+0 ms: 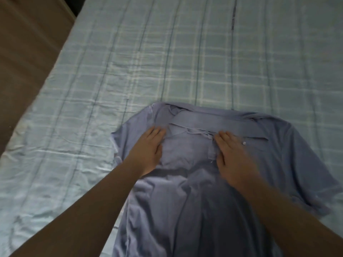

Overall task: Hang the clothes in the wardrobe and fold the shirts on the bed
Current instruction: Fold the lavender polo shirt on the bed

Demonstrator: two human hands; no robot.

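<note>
Shirt [185,201] of blue-grey cloth lies front-up on the bed, filling the lower middle and lower right of the frame. Its collar [204,123] points toward the top of the frame and its body runs down out of the bottom edge. The collar is flattened into a wide band, and the placket below it is open, with a small pale button [244,143] showing just right of centre. One short sleeve [315,173] spreads out flat toward the right edge. On the left side the shoulder ends in a rumpled edge, and how that sleeve lies cannot be told. The cloth below the hands is creased in long folds.

The left hand [148,147] lies palm-down on the shirt just left of the placket, fingers straight and close together, holding nothing and resting flat on the cloth. The right hand [232,154] lies the same way just right of the placket, fingers straight and flat against the cloth beside the button; it is slightly blurred. Both bare forearms come up from the bottom corners.

The bed sheet [167,62] is pale blue with a check pattern, wrinkled at the left. A brown surface [27,52] fills the upper left corner beside the bed.
</note>
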